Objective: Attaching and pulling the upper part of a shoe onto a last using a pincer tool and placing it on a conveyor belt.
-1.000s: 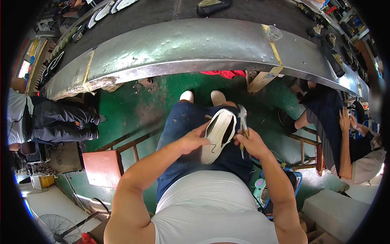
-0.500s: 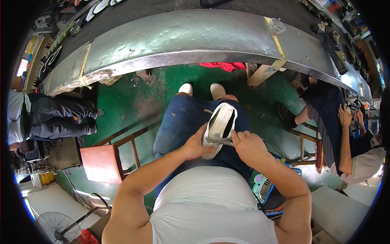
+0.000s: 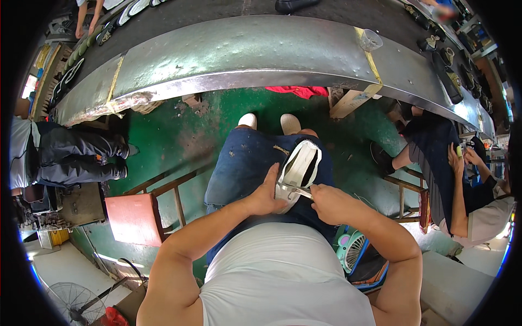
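A shoe [image 3: 300, 165] with a white sole side and a dark opening lies tilted over my lap, its far end pointing away from me. My left hand [image 3: 266, 195] is closed on the shoe's near left side, thumb stretched along the edge. In my right hand [image 3: 333, 204] is the handle of metal pincers [image 3: 294, 188]. Their silvery head touches the shoe's near end, close to my left fingers. Exactly what the jaws grip is too small to make out. Blue cloth [image 3: 234, 168] covers my lap under the shoe.
Ahead runs a metal-edged bench [image 3: 234, 51] with a dark top, shoes [image 3: 130, 11] and a clear cup [image 3: 371, 39]. A red stool [image 3: 133, 218] stands left, a small green fan [image 3: 352, 251] right. Co-workers sit at right [image 3: 462, 179] and stand at left [image 3: 76, 155].
The pincers' head has turned, and my right hand has shifted slightly nearer to me. The shoe has tilted a little to the right. A co-worker's arms now show at the far left.
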